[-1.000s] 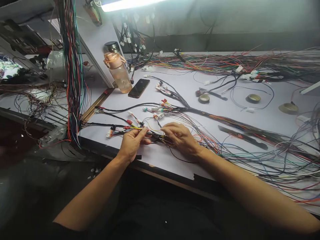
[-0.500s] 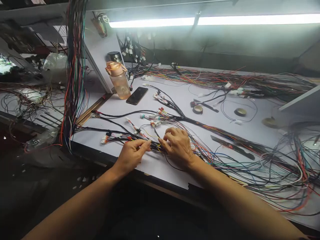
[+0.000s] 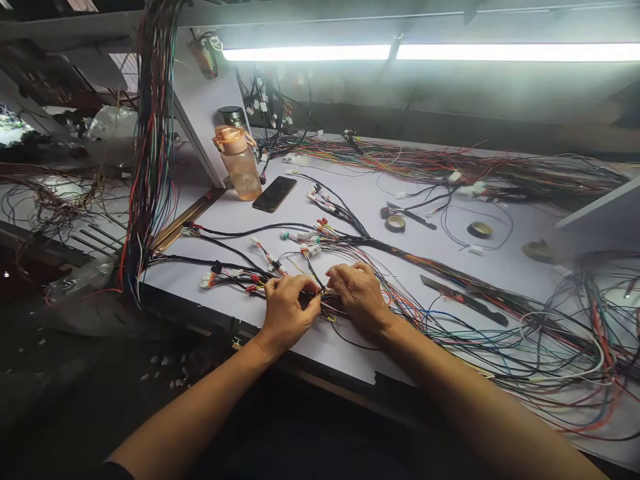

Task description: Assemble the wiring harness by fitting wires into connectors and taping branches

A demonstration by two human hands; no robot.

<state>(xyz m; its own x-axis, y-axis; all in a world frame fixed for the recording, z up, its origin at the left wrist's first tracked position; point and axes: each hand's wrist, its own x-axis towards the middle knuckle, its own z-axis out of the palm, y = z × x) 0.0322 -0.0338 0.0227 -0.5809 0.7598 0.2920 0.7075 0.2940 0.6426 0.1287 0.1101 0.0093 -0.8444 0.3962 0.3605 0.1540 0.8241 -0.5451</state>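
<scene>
A wiring harness [image 3: 333, 307] of black-wrapped branches and loose coloured wires lies on the white bench near its front edge. My left hand [image 3: 290, 308] curls over it, thumb and fingertips closed on wires at the bundle. Close by on the right, my right hand [image 3: 361, 297] grips the same bundle with bent fingers. The exact wires between the fingertips are partly hidden. A short branch ending in a white connector [image 3: 311, 250] rises between the hands. To the left lies a branch with a white-and-orange connector [image 3: 207, 280].
Behind the hands runs a thick harness trunk [image 3: 387, 245]. A dark blade-like tool [image 3: 463, 300] and tape rolls [image 3: 395, 224] lie to the right. A phone [image 3: 275, 193] and a bottle [image 3: 240, 167] stand back left. Hanging wires [image 3: 153, 133] flank the left side.
My left hand has moved right along the harness, close to my right hand, and its fingers have turned onto the wires there. My right hand has barely shifted. The view has tilted slightly.
</scene>
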